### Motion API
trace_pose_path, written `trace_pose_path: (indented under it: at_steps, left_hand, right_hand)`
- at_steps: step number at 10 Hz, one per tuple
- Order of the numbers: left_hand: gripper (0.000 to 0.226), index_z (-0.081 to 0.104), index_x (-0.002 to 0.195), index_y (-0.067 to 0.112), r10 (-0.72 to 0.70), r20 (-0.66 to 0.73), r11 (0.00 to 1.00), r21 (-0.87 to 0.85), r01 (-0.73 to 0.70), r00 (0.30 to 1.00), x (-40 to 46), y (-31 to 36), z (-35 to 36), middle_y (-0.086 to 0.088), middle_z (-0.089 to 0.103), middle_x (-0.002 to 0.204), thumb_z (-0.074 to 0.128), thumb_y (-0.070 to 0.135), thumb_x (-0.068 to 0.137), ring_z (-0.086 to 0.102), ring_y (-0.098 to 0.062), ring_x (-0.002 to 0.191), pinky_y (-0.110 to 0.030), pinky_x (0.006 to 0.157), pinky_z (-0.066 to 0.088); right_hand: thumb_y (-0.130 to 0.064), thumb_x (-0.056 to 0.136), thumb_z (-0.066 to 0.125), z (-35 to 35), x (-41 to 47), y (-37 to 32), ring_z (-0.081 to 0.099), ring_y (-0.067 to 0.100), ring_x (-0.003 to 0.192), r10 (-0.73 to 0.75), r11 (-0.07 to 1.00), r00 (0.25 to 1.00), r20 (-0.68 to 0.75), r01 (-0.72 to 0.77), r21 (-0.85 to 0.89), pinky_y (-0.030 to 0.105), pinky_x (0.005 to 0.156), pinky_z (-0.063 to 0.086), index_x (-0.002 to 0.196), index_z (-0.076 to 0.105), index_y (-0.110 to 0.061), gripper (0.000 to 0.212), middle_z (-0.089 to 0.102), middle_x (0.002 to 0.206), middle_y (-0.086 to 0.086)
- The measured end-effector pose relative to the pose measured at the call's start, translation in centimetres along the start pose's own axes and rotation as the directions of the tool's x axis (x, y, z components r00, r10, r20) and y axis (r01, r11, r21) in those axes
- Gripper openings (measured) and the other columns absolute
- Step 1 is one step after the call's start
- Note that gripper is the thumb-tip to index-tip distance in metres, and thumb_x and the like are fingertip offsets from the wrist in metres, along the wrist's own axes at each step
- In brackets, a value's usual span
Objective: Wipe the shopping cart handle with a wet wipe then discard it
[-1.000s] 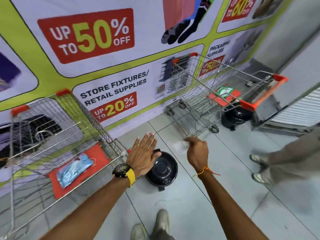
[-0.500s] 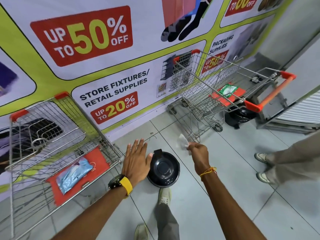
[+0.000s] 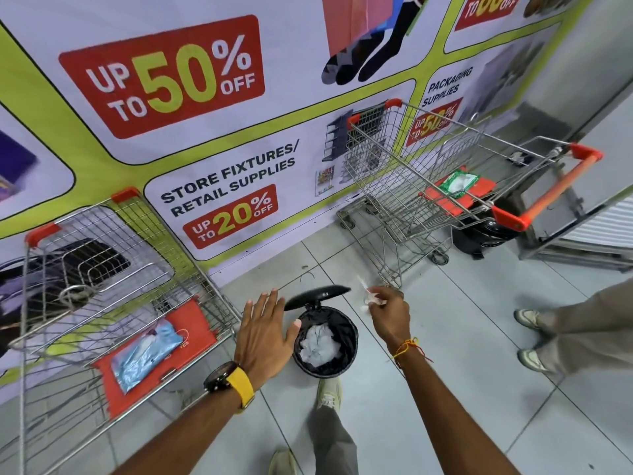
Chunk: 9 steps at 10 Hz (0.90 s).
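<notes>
A small black pedal bin (image 3: pixel 352 347) stands on the floor with its lid (image 3: pixel 317 292) tipped up and crumpled white wipes (image 3: pixel 317 344) inside. My shoe (image 3: pixel 329 394) rests at the bin's near side. My right hand (image 3: pixel 388 313) is pinched on a small white wet wipe (image 3: pixel 368 296), just above and right of the bin's opening. My left hand (image 3: pixel 265 334) hovers flat with fingers spread beside the bin's left rim, holding nothing. A shopping cart (image 3: pixel 394 186) with an orange handle (image 3: pixel 555 188) stands at the right.
A second cart (image 3: pixel 102 286) with a wipes pack (image 3: pixel 147 351) on its red seat stands at the left. The right cart also carries a green wipes pack (image 3: pixel 457 182). Another black bin (image 3: pixel 486 233) sits behind it. A person's legs and shoes (image 3: pixel 534 337) are at the right.
The bin's lid has swung up from shut, showing wipes inside. My foot has come forward to the bin. My right hand with the wipe has stayed just right of the bin.
</notes>
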<state>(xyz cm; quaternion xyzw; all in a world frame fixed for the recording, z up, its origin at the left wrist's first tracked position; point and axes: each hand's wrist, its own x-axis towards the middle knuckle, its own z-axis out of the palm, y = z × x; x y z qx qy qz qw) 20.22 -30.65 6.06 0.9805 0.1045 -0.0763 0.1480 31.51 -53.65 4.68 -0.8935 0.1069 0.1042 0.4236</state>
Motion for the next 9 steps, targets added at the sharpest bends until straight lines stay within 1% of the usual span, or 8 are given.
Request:
trace_pose_path:
  at_steps: [1,2,3,4,5,6,7,9]
  left_hand:
    - [0.069,0.033,0.151,0.015,0.001,0.001,1.000,0.002,-0.001,1.000,0.2,0.0,-0.2,-0.007,0.023,0.164,0.025,0.058,0.097,0.017,-0.024,0.153,-0.043,0.125,0.003]
    - [0.069,0.033,0.151,0.015,0.007,0.000,1.000,0.002,-0.007,1.000,0.2,0.0,-0.2,-0.007,0.021,0.165,0.022,0.058,0.097,0.016,-0.024,0.153,-0.044,0.126,0.004]
    - [0.069,0.032,0.151,0.016,0.009,-0.003,1.000,-0.002,-0.009,1.000,0.1,0.1,-0.3,-0.007,0.020,0.165,0.023,0.058,0.097,0.015,-0.024,0.153,-0.044,0.126,0.004]
    - [0.068,0.032,0.151,0.016,0.010,-0.010,1.000,-0.015,-0.010,1.000,0.1,0.1,-0.4,-0.007,0.020,0.165,0.024,0.057,0.098,0.014,-0.024,0.153,-0.043,0.126,0.004]
    - [0.068,0.031,0.151,0.016,0.012,-0.010,1.000,-0.003,-0.012,1.000,-0.1,0.1,-0.3,-0.006,0.019,0.165,0.023,0.058,0.098,0.013,-0.023,0.153,-0.042,0.126,0.003]
    - [0.069,0.030,0.152,0.017,0.010,-0.004,1.000,-0.009,-0.010,1.000,-0.3,0.0,-0.3,-0.006,0.018,0.165,0.021,0.059,0.097,0.012,-0.022,0.154,-0.042,0.126,0.004]
    - [0.071,0.031,0.152,0.017,0.008,-0.004,1.000,-0.012,-0.008,1.000,-0.3,-0.1,-0.1,-0.005,0.018,0.166,0.017,0.060,0.096,0.011,-0.022,0.154,-0.042,0.126,0.004]
    - [0.074,0.031,0.151,0.016,0.008,-0.012,1.000,-0.001,-0.008,1.000,-0.3,0.2,-0.1,-0.005,0.019,0.165,0.014,0.061,0.095,0.012,-0.022,0.154,-0.040,0.125,0.001]
  right_hand:
    - [0.000,0.088,0.055,0.7,0.0,0.5,0.072,0.039,0.098,-0.044,0.995,0.996,0.077,0.051,-0.085,0.047,0.090,0.057,0.099,0.077,-0.011,0.027,0.074,0.110,0.018]
    - [-0.005,0.087,0.062,1.7,-0.1,1.2,0.072,0.041,0.100,0.026,0.994,0.993,0.118,-0.013,-0.108,0.049,0.091,0.057,0.096,0.075,-0.005,0.016,0.073,0.109,0.021]
    - [-0.007,0.084,0.069,2.9,-0.2,2.1,0.071,0.037,0.100,0.062,0.991,0.990,0.128,-0.046,-0.128,0.035,0.087,0.053,0.089,0.076,-0.006,0.010,0.077,0.104,0.016]
    - [-0.014,0.089,0.072,3.9,-0.4,3.3,0.068,0.036,0.111,0.089,0.979,0.973,0.212,-0.046,-0.198,0.033,0.089,0.048,0.099,0.080,-0.010,0.014,0.079,0.109,0.014]
    - [-0.021,0.098,0.062,4.7,-0.7,4.5,0.059,0.036,0.130,0.124,0.952,0.933,0.339,-0.016,-0.304,0.037,0.104,0.046,0.128,0.072,-0.019,0.031,0.071,0.131,0.014]
    - [-0.016,0.101,0.055,5.2,-1.0,5.2,0.058,0.038,0.131,0.146,0.939,0.926,0.350,-0.018,-0.343,0.038,0.105,0.046,0.135,0.067,-0.023,0.037,0.068,0.136,0.017]
    - [-0.010,0.101,0.050,5.3,-1.0,5.5,0.059,0.039,0.128,0.121,0.932,0.920,0.374,0.024,-0.362,0.037,0.101,0.047,0.136,0.066,-0.025,0.041,0.069,0.134,0.017]
    - [-0.001,0.097,0.049,5.3,-0.5,5.9,0.059,0.035,0.132,0.092,0.948,0.927,0.364,0.030,-0.316,0.036,0.106,0.046,0.134,0.068,-0.020,0.046,0.068,0.137,0.013]
